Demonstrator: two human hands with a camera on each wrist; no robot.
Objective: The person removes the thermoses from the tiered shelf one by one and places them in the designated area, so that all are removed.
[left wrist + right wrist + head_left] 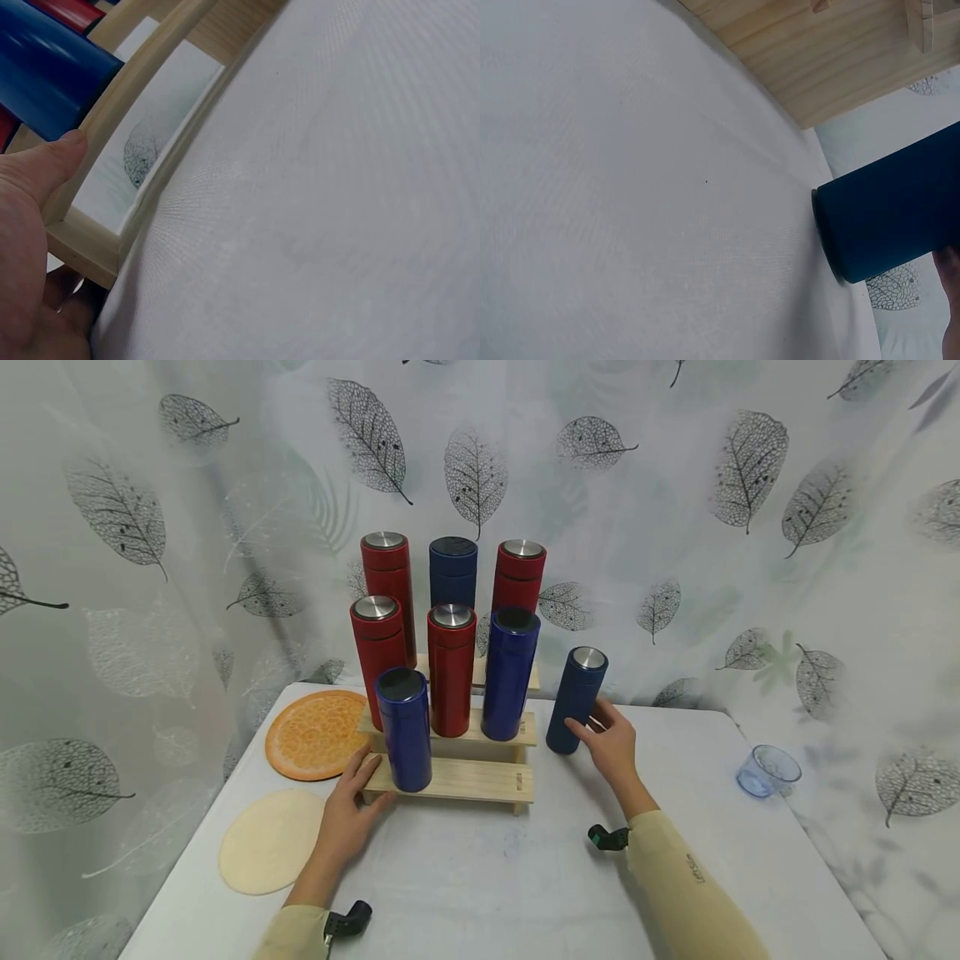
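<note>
A tiered wooden rack (472, 779) bears several red and blue thermos flasks. My left hand (348, 818) grips the left end of its lowest step. In the left wrist view the thumb (56, 159) lies on the step's edge, with fingers curled by the end piece (84, 253). A shiny blue flask (406, 735) stands on that step near this hand. To the right of the rack, my right hand (615, 752) holds a dark blue thermos flask (576, 702) with a silver lid, thumb in front and fingers behind. The flask's base (832, 236) is close at the table surface.
Left of the rack lie a round orange pizza-patterned mat (315, 735) and a plain cream disc (270, 842). A small blue glass cup (767, 771) sits near the white table's (480, 893) right edge. A leaf-patterned curtain (645, 527) hangs behind.
</note>
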